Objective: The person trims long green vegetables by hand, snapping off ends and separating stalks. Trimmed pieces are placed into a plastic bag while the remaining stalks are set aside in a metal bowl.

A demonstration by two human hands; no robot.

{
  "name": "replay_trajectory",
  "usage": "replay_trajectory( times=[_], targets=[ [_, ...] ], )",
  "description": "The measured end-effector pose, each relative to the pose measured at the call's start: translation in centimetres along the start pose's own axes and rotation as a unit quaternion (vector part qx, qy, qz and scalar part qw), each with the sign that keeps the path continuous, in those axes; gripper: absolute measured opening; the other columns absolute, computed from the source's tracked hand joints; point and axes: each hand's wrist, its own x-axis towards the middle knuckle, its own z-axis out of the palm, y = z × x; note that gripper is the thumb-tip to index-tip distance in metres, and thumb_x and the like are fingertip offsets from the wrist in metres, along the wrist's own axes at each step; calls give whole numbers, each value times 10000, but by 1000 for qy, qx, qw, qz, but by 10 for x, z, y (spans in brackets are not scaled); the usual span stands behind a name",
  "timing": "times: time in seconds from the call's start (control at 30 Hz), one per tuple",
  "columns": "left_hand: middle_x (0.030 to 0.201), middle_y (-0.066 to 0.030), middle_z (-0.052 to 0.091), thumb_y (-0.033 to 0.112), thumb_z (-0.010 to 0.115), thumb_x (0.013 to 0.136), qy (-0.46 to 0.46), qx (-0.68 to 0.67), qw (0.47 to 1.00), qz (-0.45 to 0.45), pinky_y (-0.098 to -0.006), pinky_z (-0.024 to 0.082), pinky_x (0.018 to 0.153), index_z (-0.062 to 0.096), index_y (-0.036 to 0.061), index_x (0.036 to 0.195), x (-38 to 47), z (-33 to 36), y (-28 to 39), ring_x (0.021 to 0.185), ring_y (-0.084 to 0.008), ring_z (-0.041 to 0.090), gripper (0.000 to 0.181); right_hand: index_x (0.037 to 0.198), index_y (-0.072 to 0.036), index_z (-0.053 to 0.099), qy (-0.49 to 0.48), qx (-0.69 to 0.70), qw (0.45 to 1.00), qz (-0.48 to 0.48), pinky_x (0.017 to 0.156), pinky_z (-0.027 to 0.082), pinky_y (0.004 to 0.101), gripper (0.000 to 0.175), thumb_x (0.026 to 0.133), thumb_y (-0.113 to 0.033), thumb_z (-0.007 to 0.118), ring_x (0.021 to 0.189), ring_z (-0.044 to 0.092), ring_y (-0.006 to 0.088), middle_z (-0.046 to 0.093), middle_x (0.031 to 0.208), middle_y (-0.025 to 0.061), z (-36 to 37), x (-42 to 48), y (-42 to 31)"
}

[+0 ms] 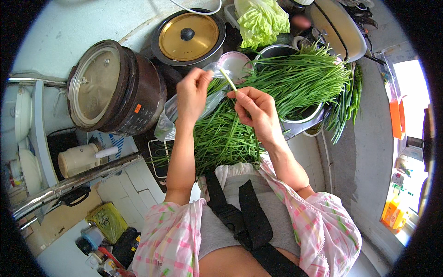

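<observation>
My right hand (258, 112) pinches a green-and-white stalk (228, 79) of what looks like garlic chive between thumb and fingers. The stalk's pale end points up and to the left. Close to that end is my left hand (194, 91), a little blurred, its fingertips drawn together. Whether it holds anything I cannot tell. Behind and below the left hand lies a clear plastic bag (166, 119) with some greens inside. A loose heap of chives (225, 142) spreads beneath both hands. A thicker bunch of chives (308, 81) rests across a metal pot (316, 112) to the right.
An electric cooker (143, 90) and a pot with a gold lid (204, 34) stand at the left. A pink-rimmed plate (233, 62) and a lettuce (261, 20) are at the back. Green peppers (356, 93) hang by the right edge. A metal rail (79, 183) crosses the lower left.
</observation>
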Motion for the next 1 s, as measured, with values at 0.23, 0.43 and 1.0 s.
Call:
replay_trajectory(
  times=[0.23, 0.43, 1.0],
  targets=[
    [861, -136, 563, 276, 334, 919, -164, 47, 985, 20, -305, 422, 671, 548, -13, 934, -51, 16, -27, 803, -239, 535, 360, 893, 21, 541, -47, 94, 993, 45, 356, 237, 200, 280, 908, -209, 381, 373, 312, 63, 457, 530, 30, -17, -2, 1],
    [643, 50, 353, 540, 265, 868, -127, -412, 880, -198, -161, 193, 432, 499, 74, 1008, -38, -14, 4, 511, -35, 267, 540, 904, 8, 530, -27, 85, 996, -2, 452, 348, 225, 268, 897, -213, 379, 500, 461, 114, 541, 607, 65, -47, 13, 11],
    [1348, -162, 276, 412, 210, 914, -196, -146, 970, -14, -368, 145, 1033, 388, -29, 1225, -11, 0, 3, 1276, -261, 203, 568, 1118, 21, 471, 376, -470, 763, -236, 814, 390, 364, 430, 790, -235, 580, 947, 512, 252, 537, 1041, 180, -159, 47, -24]
  ],
)
